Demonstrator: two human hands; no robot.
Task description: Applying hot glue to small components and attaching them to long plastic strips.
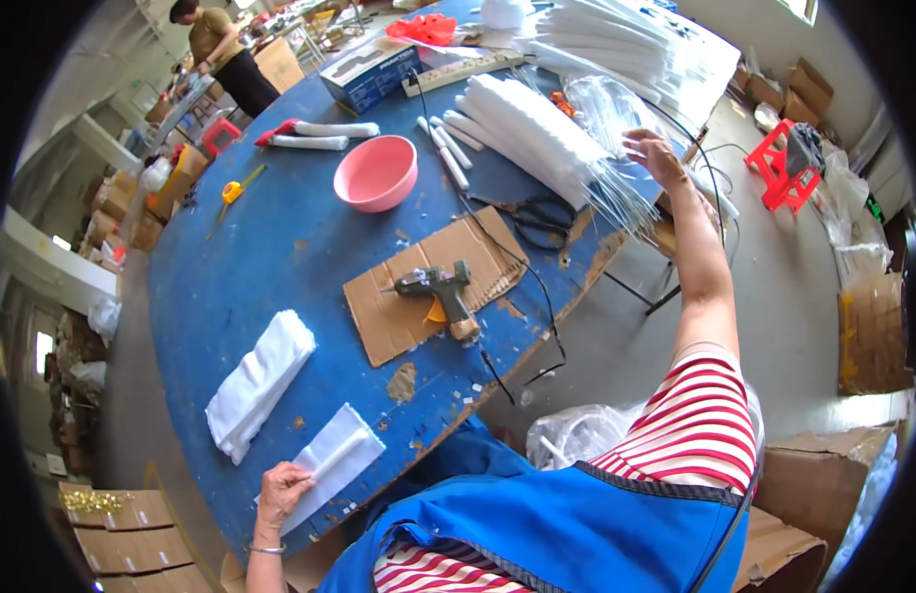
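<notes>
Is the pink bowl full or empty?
Empty. The pink bowl stands upright on the blue table, and only its bare pink inside shows.

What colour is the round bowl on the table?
Pink; the bowl shows clearly in the head view, on the blue table.

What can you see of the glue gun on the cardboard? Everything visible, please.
The glue gun has a grey-green body and a tan handle, plastic by the look. It lies on its side on a brown corrugated cardboard sheet on the blue table, nozzle pointing to the person's left. A black cord runs past it. Neither hand touches it.
</notes>
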